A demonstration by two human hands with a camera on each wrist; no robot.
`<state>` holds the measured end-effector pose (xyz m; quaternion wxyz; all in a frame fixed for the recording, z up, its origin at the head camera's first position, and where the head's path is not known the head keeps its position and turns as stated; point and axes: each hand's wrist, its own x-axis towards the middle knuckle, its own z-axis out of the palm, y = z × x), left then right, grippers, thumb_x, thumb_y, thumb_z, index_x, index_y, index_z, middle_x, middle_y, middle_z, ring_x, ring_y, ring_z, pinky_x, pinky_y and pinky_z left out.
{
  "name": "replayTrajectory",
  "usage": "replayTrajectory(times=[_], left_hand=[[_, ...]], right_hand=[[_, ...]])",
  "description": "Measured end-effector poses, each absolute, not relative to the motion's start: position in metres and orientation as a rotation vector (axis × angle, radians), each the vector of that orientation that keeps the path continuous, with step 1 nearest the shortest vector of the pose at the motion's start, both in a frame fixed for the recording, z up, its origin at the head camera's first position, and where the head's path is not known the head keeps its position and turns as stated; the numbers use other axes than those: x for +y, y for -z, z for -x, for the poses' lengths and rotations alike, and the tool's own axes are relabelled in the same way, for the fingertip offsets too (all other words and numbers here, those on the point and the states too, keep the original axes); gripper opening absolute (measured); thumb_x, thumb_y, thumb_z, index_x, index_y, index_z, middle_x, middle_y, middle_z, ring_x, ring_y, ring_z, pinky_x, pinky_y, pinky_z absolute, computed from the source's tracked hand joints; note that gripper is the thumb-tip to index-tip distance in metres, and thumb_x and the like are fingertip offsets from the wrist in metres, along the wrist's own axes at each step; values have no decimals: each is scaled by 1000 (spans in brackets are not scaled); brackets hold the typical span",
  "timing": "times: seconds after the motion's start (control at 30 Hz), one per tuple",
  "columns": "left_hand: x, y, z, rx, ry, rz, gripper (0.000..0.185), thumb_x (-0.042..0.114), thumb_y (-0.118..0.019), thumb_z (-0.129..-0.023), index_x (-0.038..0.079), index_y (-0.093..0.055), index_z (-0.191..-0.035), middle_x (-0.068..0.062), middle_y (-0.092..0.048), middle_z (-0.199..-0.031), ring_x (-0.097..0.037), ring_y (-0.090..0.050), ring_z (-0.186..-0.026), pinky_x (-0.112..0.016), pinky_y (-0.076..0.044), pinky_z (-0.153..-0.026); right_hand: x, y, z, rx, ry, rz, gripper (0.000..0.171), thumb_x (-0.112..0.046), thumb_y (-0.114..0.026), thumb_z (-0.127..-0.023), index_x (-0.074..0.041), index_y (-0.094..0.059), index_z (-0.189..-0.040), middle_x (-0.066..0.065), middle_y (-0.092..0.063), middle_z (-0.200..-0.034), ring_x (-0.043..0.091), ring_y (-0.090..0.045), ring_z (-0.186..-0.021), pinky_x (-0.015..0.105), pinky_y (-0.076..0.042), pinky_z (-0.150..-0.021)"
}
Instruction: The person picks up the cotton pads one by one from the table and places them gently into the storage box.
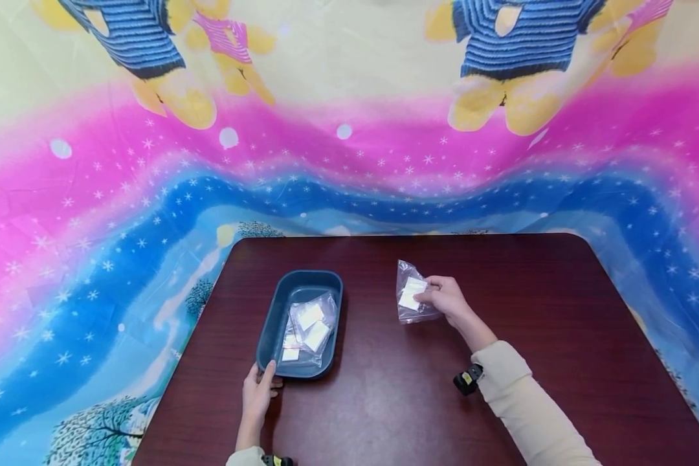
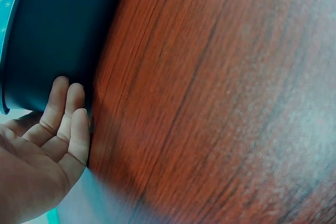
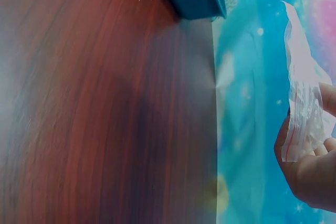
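Observation:
A clear zip bag [image 1: 417, 294] with a white square inside is pinched in my right hand [image 1: 447, 301], raised above the right part of the table. The right wrist view shows this bag [image 3: 304, 98] edge-on, thumb and fingers on either side, with a red line along its seal. My left hand [image 1: 259, 391] holds the near left corner of a dark blue plastic bin [image 1: 336, 323], thumb at the rim. Its fingers [image 2: 55, 103] lie against the outer wall in the left wrist view; the thumb is mostly hidden there. Several similar bags [image 1: 311, 327] lie overlapping inside the bin.
The bin stands on the left of a dark red wood-grain table [image 1: 378, 382]. Behind the table hangs a printed cloth [image 1: 338, 155] with bears and snowflakes. A small black device [image 1: 468, 379] sits at the right wrist.

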<state>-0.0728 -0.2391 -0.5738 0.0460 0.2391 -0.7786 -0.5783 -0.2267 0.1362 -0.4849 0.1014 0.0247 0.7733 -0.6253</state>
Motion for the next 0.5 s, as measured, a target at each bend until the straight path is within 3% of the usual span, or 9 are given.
replayTrajectory(times=[0.5], left_hand=[[-239, 573, 73, -2372, 1771, -735, 53, 32, -49, -94, -4, -40, -131, -19, -62, -85, -23, -62, -71, -32, -49, -57]], right_hand=[[91, 472, 236, 2210, 1909, -52, 27, 5, -68, -71, 11, -58, -96, 2, -61, -66, 9, -54, -57, 23, -45, -53]])
